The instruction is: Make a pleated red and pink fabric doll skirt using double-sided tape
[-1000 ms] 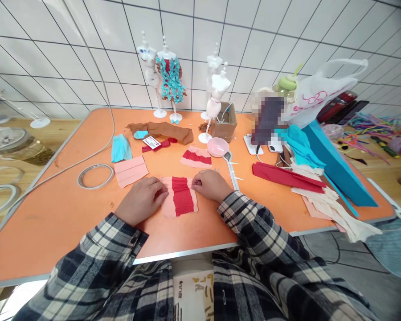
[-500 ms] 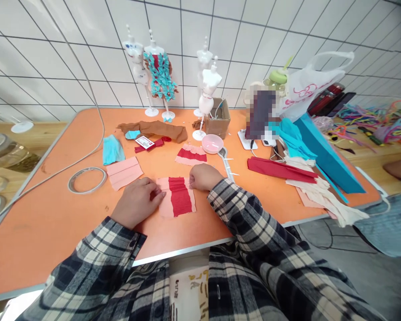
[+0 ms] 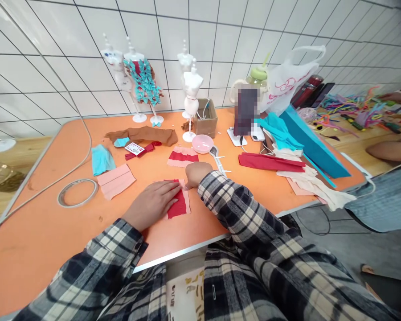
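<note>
A pink cloth piece with a wide red band lies on the orange table near its front edge. My left hand rests flat across its left part, fingers stretched over the red band. At the cloth's upper right edge is my right hand, its fingers curled and pressed down; their tips are mostly hidden, so what they pinch is unclear. Just behind lies a second pink and red piece. A plain pink piece and a light blue cloth are to the left.
Tape ring at left. Behind stand white mannequins, a cardboard box, a pink bowl and a phone on a stand. Red cloth and blue cloth lie right. Another person's arm shows far right.
My left hand has moved right and flattened over the red band. My right hand has turned, fingers now pointing down at the cloth edge. The view has shifted, and another person's arm shows more.
</note>
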Demonstrator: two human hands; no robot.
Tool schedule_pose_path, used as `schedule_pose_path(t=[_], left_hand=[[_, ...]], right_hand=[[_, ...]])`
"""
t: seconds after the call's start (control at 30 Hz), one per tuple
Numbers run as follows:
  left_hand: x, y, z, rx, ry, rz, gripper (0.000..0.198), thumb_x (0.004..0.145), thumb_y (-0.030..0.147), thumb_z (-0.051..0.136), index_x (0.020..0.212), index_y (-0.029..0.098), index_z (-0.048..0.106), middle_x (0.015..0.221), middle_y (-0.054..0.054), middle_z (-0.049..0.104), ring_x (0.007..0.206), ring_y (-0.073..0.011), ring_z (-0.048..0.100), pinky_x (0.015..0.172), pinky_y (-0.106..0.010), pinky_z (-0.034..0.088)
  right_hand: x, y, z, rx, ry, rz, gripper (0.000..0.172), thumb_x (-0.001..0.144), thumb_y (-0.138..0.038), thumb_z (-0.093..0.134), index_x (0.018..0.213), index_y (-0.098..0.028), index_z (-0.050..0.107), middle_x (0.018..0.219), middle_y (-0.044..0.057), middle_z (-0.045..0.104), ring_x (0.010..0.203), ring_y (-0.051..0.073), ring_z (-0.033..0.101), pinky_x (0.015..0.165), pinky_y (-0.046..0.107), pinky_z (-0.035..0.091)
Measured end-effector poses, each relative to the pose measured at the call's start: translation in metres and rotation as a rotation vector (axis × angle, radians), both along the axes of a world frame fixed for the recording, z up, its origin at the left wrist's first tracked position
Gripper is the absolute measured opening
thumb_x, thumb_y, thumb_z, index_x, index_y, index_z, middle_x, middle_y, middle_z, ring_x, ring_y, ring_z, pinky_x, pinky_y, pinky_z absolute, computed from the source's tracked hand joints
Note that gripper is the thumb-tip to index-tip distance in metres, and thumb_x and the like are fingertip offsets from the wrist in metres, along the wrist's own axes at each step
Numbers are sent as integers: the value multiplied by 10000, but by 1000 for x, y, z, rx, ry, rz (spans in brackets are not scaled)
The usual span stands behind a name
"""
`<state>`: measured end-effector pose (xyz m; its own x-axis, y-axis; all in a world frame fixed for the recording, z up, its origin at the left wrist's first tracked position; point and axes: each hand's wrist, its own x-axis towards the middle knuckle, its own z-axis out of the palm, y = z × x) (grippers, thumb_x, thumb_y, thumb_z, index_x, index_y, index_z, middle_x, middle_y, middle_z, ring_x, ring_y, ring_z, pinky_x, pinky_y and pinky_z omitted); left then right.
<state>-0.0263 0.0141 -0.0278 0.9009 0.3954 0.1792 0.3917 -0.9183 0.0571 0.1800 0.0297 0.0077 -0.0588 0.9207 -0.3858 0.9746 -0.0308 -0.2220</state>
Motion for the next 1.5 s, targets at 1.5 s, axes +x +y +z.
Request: schedule_pose_path(t=[1.5], left_hand=[[-25, 14, 19, -243, -335, 359, 416, 944, 481, 458, 1226, 235, 638, 1285, -103, 636, 1184, -268, 582, 1038, -446, 465]], right_hand=[[143, -100, -45, 487, 149, -337, 290, 924, -267, 537, 1165, -186, 677, 1106, 77, 681, 1051, 200, 589, 934, 295, 415]])
